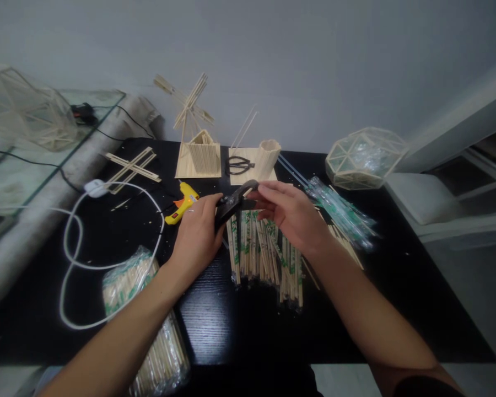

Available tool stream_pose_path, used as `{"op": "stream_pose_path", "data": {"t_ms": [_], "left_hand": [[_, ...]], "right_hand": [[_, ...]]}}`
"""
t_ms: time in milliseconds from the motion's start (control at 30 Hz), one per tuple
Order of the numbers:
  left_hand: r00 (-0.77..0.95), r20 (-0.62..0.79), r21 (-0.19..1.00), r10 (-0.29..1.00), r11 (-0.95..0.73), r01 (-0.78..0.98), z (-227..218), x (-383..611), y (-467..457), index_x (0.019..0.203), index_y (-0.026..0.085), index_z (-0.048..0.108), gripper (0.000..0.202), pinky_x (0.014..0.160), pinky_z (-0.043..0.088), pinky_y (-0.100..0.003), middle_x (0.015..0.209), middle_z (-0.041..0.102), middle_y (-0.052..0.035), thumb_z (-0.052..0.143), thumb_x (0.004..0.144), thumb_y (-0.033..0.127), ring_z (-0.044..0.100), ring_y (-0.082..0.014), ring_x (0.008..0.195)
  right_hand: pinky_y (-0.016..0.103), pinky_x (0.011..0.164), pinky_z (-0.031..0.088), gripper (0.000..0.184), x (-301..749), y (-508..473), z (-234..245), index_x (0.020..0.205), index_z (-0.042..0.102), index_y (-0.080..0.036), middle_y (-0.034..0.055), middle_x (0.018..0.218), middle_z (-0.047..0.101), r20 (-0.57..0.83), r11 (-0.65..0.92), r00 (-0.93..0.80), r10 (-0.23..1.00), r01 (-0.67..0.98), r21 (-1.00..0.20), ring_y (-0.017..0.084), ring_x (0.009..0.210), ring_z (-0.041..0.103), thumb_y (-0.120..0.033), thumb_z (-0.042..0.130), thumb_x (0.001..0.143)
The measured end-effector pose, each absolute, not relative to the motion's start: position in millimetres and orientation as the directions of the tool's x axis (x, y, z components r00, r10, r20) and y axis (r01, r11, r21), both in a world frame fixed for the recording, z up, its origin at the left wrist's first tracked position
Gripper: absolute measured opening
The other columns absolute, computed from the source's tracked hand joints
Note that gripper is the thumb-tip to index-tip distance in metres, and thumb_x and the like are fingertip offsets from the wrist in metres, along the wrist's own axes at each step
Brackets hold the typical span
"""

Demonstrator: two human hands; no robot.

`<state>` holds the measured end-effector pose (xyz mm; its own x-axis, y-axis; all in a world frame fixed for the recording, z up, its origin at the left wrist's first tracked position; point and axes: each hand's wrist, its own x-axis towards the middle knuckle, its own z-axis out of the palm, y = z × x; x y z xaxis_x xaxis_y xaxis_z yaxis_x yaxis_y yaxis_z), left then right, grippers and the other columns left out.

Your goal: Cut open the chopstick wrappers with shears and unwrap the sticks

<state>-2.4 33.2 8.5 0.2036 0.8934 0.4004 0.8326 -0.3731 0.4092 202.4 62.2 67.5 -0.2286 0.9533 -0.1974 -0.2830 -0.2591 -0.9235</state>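
My left hand is wrapped round a black plier-like tool, its head pointing up and to the right. A short pale wooden stick lies at the tool's head, pinched in the fingertips of my right hand. Below both hands, several paper-wrapped chopsticks lie in a row on the black table. Just left of my left hand is a yellow glue gun. Beyond the tool stands a cup-shaped holder made of sticks on a wooden board, with black scissors beside it.
A stick windmill model stands at the back. Crossed sticks and a looped white cable lie left. Front left is a bagged chopstick bundle. To the right are clear plastic wrappers and a geometric stick frame.
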Motion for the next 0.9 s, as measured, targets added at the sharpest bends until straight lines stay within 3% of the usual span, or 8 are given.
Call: {"op": "stream_pose_path", "data": {"t_ms": [233,400,633,900], "left_hand": [[0.198,0.403,0.389,0.893,-0.363,0.847,10,-2,33,0.138,0.013,0.050,0.045,0.104,0.052,-0.052,0.132,0.065,-0.0194,0.060,0.094,0.014,0.063,-0.0348,0.121],[0.198,0.394,0.370,0.898,-0.352,0.860,9,-2,33,0.138,0.012,0.051,0.045,0.103,0.052,-0.052,0.133,0.065,-0.0199,0.060,0.094,0.014,0.063,-0.0355,0.122],[0.202,0.388,0.354,0.899,-0.348,0.868,9,-1,32,0.140,0.014,0.050,0.047,0.101,0.052,-0.052,0.133,0.065,-0.0193,0.059,0.094,0.015,0.062,-0.0360,0.124],[0.203,0.403,0.341,0.892,-0.353,0.871,10,-1,32,0.141,0.013,0.049,0.051,0.105,0.050,-0.053,0.135,0.063,-0.0198,0.058,0.091,0.011,0.061,-0.0356,0.126]], "right_hand": [[0.026,0.061,0.050,0.020,202,62,61,0.095,0.077,-0.021,0.0060,0.100,0.077,-0.250,-0.340,-0.267,0.930,-0.374,-0.863,0.014,0.079,0.066,-0.035,0.084,0.083],[0.027,0.058,0.047,0.016,203,66,56,0.082,0.072,-0.021,0.0009,0.081,0.069,-0.252,-0.355,-0.283,0.925,-0.415,-0.837,0.012,0.067,0.057,-0.032,0.084,0.081],[0.030,0.063,0.049,0.025,203,65,60,0.088,0.072,-0.021,0.0030,0.090,0.071,-0.218,-0.293,-0.260,0.941,-0.298,-0.909,0.015,0.076,0.062,-0.041,0.085,0.081],[0.028,0.062,0.046,0.022,209,69,64,0.092,0.073,-0.020,0.0038,0.097,0.076,-0.250,-0.347,-0.301,0.920,-0.331,-0.878,0.016,0.083,0.066,-0.024,0.088,0.075]]}}
